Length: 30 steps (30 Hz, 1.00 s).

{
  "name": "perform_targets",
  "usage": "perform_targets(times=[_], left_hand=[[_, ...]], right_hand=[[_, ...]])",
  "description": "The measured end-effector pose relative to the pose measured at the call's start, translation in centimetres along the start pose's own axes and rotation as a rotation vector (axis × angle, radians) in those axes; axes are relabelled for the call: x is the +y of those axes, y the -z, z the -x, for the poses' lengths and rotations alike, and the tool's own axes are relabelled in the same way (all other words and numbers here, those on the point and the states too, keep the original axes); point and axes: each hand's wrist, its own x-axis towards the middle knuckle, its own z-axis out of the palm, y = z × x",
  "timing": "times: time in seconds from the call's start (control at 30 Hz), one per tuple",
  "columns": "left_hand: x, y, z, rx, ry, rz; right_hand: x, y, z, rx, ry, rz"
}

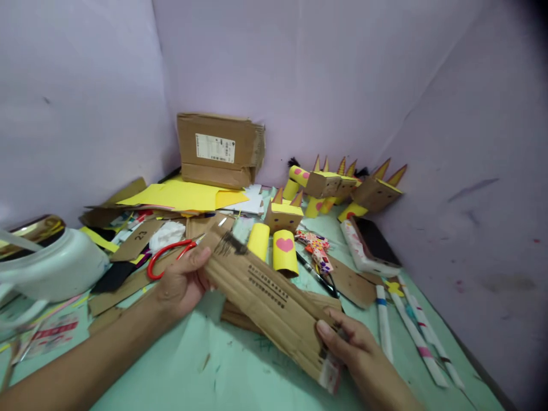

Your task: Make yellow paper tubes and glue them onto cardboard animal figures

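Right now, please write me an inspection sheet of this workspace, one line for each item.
Surface: pale green table, scuffed and marked.
Job's things: long cardboard strip, printed, held off the table by both ends.
Clutter: red scissors, yellow paper, cardboard box, yellow-and-cardboard animal figures, phone, paper sticks, white container.
Grippers: left hand grips the strip's far end; right hand grips its near end.
Cables: nothing seen.
Surroundings: plain lilac walls meeting in a corner.
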Motion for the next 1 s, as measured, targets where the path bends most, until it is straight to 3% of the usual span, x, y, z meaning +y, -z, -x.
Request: perform_targets(times=[0.17, 0.27, 0.4, 0.57, 0.83, 1.0], left_hand=[[-0.3, -0.2, 0.2, -0.195, 0.069, 0.012], [-1.6, -0.5, 0.6, -0.200, 0.128, -0.146], [-3.0, -0.7, 0.9, -0.092, 0.150, -0.252], [-3.3, -0.9, 1.2, -0.007, 0.216, -0.222], [-3.2, -1.4, 1.6, -0.031, 0.232, -0.169], [-1.5, -1.8, 2.0, -0.073, 0.260, -0.104]], right_hand=[[-0.3, -2.4, -0.3, 0.097, 0.041, -0.110], [0.7, -4.0, -0.5, 0.183, 0.019, -0.104], [2.0, -5.9, -0.3, 0.016, -0.012, -0.166], [1.9, -6.2, 0.0, -0.291, 0.131, -0.156], [1.6, -5.6, 0.0, -0.348, 0.175, -0.135], [1.5, -5.7, 0.1, -0.339, 0.191, -0.098]])
